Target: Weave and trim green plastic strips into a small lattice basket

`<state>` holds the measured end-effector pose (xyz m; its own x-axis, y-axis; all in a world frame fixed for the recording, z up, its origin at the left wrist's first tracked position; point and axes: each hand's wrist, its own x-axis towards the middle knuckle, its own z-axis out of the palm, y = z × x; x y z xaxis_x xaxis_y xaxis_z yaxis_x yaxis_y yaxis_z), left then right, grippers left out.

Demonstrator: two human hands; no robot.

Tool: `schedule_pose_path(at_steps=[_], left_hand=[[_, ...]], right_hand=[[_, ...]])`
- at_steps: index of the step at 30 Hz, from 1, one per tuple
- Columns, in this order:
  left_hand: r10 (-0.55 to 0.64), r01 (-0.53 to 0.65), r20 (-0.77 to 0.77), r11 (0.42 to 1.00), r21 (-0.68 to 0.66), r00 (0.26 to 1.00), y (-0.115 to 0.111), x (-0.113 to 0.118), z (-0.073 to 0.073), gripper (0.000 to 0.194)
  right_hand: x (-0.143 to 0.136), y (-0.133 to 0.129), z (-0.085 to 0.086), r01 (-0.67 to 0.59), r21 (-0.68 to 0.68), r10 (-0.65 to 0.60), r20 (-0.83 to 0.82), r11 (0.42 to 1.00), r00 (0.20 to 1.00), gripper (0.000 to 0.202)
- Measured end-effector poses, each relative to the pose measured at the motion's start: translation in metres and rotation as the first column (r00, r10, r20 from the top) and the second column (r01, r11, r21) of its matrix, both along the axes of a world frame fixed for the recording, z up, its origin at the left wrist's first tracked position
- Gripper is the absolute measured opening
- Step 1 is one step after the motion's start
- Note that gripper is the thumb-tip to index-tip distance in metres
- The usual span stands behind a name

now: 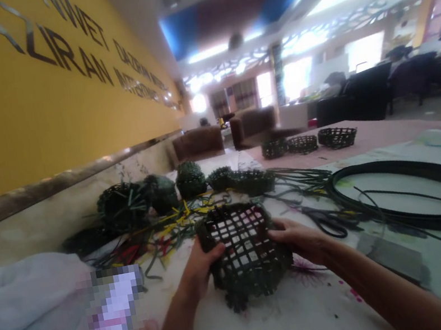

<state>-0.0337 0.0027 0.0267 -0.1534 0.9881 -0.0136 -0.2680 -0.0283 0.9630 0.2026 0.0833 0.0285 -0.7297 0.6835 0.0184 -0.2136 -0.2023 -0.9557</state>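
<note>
A dark green woven basket is held up in front of me, tilted so its open lattice of crossing strips faces me. My left hand grips its left side, the thumb laid over the near edge. On the opposite side, my right hand holds the rim with thumb and fingers. Fingers behind the basket are partly hidden. Beyond the right hand lies a pair of scissors with dark handles. Loose yellow, red and green strips are scattered just behind the basket.
Several green woven baskets stand at the back left, and three low ones on a pink tablecloth. A large coil of dark strip lies right. White cloth and a blurred-out object are at left. People sit far back right.
</note>
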Motion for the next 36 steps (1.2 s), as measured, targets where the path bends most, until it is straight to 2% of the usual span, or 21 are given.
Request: schedule_pose_path(at_steps=[4, 8, 11, 13, 15, 17, 18, 19, 22, 24, 27, 30, 33, 36], left_hand=[[0.065, -0.064, -0.058, 0.998, 0.024, 0.996, 0.004, 0.004, -0.007, 0.059], [0.190, -0.186, -0.104, 0.981, 0.046, 0.976, 0.008, 0.009, -0.016, 0.061], [0.294, -0.280, -0.114, 0.952, 0.120, 0.949, 0.008, 0.014, -0.023, 0.059], [0.360, -0.338, -0.114, 0.925, 0.173, 0.926, 0.007, 0.019, -0.028, 0.054], [0.419, -0.392, -0.124, 0.900, 0.191, 0.900, 0.006, 0.024, -0.030, 0.050], [0.436, -0.410, -0.141, 0.894, 0.180, 0.889, 0.006, 0.027, -0.030, 0.050], [0.417, -0.394, -0.143, 0.904, 0.166, 0.898, 0.007, 0.027, -0.028, 0.051], [0.374, -0.355, -0.135, 0.924, 0.144, 0.917, 0.007, 0.026, -0.025, 0.054], [0.142, -0.141, -0.065, 0.990, 0.020, 0.988, 0.005, 0.015, -0.014, 0.062], [-0.009, 0.010, 0.012, 0.998, -0.067, 1.000, 0.002, 0.005, -0.007, 0.065], [-0.135, 0.144, 0.105, 0.986, -0.080, 0.985, -0.002, -0.007, 0.000, 0.072], [-0.147, 0.153, 0.100, 0.987, -0.055, 0.984, -0.004, -0.009, 0.001, 0.077], [-0.053, 0.054, 0.023, 0.998, -0.041, 0.998, -0.001, -0.002, -0.003, 0.072], [0.090, -0.090, -0.062, 0.996, 0.009, 0.994, 0.004, 0.009, -0.011, 0.063]], right_hand=[[-0.004, -0.001, -0.004, 0.027, -0.002, -0.027, 0.016, 1.000, 1.000, 0.052], [-0.016, -0.007, -0.008, 0.163, -0.020, -0.163, 0.034, 0.986, 0.986, 0.046], [-0.025, -0.014, -0.015, 0.265, -0.013, -0.264, 0.060, 0.964, 0.963, 0.039], [-0.031, -0.018, -0.020, 0.367, 0.080, -0.373, 0.088, 0.927, 0.924, 0.033], [-0.035, -0.020, -0.024, 0.480, 0.232, -0.515, 0.122, 0.846, 0.848, 0.029], [-0.036, -0.020, -0.026, 0.541, 0.321, -0.605, 0.146, 0.777, 0.783, 0.028], [-0.036, -0.019, -0.026, 0.542, 0.312, -0.604, 0.153, 0.780, 0.782, 0.029], [-0.035, -0.017, -0.026, 0.525, 0.269, -0.574, 0.153, 0.807, 0.804, 0.031], [-0.027, -0.010, -0.022, 0.404, 0.083, -0.411, 0.103, 0.911, 0.906, 0.035], [-0.021, -0.005, -0.019, 0.318, 0.021, -0.319, 0.058, 0.948, 0.946, 0.037], [-0.011, 0.002, -0.015, 0.213, -0.007, -0.213, 0.020, 0.977, 0.977, 0.039], [-0.005, 0.006, -0.012, 0.120, -0.023, -0.120, -0.021, 0.993, 0.993, 0.042], [-0.003, 0.005, -0.010, 0.054, -0.030, -0.056, -0.038, 0.998, 0.998, 0.045], [-0.012, -0.001, -0.012, 0.124, -0.040, -0.124, -0.008, 0.991, 0.992, 0.043]])
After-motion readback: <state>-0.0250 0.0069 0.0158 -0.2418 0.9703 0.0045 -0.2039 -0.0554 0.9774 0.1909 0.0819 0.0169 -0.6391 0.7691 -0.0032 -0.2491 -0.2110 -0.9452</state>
